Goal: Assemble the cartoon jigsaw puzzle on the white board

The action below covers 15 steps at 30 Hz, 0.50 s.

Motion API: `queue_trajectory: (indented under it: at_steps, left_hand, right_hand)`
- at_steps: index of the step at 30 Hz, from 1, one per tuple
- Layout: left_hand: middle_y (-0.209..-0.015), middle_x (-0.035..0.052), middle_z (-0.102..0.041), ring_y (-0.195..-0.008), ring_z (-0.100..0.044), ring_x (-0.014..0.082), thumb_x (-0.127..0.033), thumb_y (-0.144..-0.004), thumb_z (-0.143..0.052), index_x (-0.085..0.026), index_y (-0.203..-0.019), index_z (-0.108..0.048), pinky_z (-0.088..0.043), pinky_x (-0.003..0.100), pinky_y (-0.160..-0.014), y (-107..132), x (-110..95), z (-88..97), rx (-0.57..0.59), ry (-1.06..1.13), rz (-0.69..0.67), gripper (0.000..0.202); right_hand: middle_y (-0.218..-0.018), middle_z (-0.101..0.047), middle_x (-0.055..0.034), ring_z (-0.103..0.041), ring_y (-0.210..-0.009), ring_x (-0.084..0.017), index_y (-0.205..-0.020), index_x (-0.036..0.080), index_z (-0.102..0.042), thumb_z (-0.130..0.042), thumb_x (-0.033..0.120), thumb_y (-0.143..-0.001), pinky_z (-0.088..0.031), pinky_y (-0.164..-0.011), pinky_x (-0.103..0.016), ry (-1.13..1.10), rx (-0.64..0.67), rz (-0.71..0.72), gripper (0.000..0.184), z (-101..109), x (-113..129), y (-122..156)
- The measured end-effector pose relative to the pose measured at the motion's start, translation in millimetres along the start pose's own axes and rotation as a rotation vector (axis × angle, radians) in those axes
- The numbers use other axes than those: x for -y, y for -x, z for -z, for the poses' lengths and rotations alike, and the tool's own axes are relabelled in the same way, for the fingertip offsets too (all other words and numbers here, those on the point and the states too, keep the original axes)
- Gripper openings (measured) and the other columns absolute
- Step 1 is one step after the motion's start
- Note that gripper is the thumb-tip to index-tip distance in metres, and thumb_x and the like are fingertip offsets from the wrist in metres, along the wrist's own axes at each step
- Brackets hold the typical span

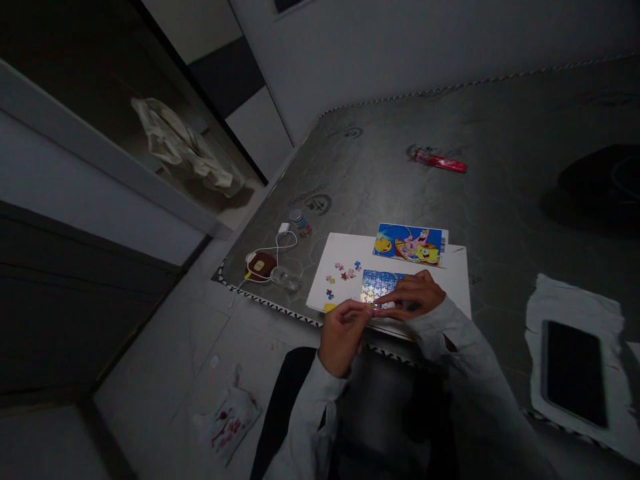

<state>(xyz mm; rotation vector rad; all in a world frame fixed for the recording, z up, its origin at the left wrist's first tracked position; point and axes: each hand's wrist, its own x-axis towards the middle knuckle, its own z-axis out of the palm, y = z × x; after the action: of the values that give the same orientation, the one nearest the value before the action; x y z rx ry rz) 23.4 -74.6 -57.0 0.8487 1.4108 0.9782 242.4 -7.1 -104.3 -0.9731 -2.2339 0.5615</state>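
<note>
A partly assembled jigsaw puzzle (377, 285), blue at the top and pale below, lies on a white board (327, 257). My left hand (343, 335) is closed, thumb and forefinger pinched at the puzzle's lower edge on a small jigsaw piece that is mostly hidden. From the other side my right hand (415, 295) reaches over the puzzle's right part and covers it. Its finger and thumb tips close in on the same spot, nearly touching the left fingertips. Several loose jigsaw pieces (344, 275) are scattered left of the puzzle. Behind it rests a cartoon picture card (411, 245).
Left of the board are a small lidded jar (301, 223), a clear cup (287, 279), and a brown device (262, 265) with a white cable. A red packet (440, 162) lies farther back. At right, a phone (574, 372) rests on white cloth (543, 300). A plastic bag (233, 417) is on the floor.
</note>
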Motion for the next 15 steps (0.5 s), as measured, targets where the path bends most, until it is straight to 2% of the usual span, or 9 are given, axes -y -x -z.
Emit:
queue_trajectory:
  at_steps: [3, 6, 10, 13, 15]
  left_hand:
    - [-0.084, 0.0055, -0.083, -0.037, -0.036, 0.0015, -0.068, -0.076, -0.094, -0.017, -0.084, -0.073, -0.024, 0.022, -0.039, 0.4, 2.7, 6.5, 0.017, 0.012, -0.005, 0.056]
    - [-0.082, 0.0069, -0.083, -0.044, -0.044, 0.0039, -0.066, -0.078, -0.095, -0.016, -0.082, -0.075, -0.029, 0.021, -0.043, 1.1, 9.7, 11.8, 0.03, 0.032, -0.003, 0.054]
    - [-0.087, 0.0091, -0.085, -0.058, -0.062, 0.0105, -0.066, -0.078, -0.097, -0.017, -0.082, -0.076, -0.04, 0.021, -0.05, 4.1, 15.5, 18.9, 0.083, 0.045, 0.008, 0.053]
    - [-0.092, 0.0093, -0.085, -0.057, -0.06, 0.0098, -0.065, -0.081, -0.096, -0.017, -0.089, -0.079, -0.039, 0.021, -0.05, 6.4, 13.6, 26.0, 0.122, 0.0, -0.02, 0.052]
    - [-0.093, 0.008, -0.085, -0.051, -0.053, 0.007, -0.062, -0.084, -0.095, -0.016, -0.106, -0.083, -0.036, 0.02, -0.048, 6.2, 11.1, 30.8, 0.131, -0.049, -0.074, 0.052]
  right_hand:
    - [-0.075, -0.079, -0.0005, -0.069, -0.072, -0.015, -0.112, 0.036, -0.093, -0.072, 0.066, -0.111, -0.035, -0.088, -0.041, 0.005, -0.09, 0.066, 0.036, -12.8, -4.8, -1.2]
    - [-0.067, -0.075, 0.0005, -0.063, -0.065, -0.013, -0.105, 0.037, -0.093, -0.068, 0.077, -0.109, -0.033, -0.083, -0.041, -0.012, -0.167, 0.123, 0.048, -21.8, -6.8, -2.7]
    - [-0.071, -0.077, 0.0005, -0.062, -0.068, -0.013, -0.104, 0.035, -0.092, -0.072, 0.072, -0.108, -0.034, -0.086, -0.041, -0.037, -0.061, 0.145, 0.043, -16.5, -1.0, -4.1]
    - [-0.071, -0.076, 0.002, -0.065, -0.07, -0.014, -0.104, 0.032, -0.09, -0.074, 0.066, -0.109, -0.035, -0.084, -0.04, -0.072, 0.026, 0.159, 0.038, -7.6, 6.8, -6.6]
    - [-0.073, -0.076, 0.0027, -0.068, -0.072, -0.016, -0.109, 0.031, -0.089, -0.077, 0.061, -0.109, -0.036, -0.083, -0.038, -0.081, 0.087, 0.161, 0.032, -3.2, 11.6, -9.1]
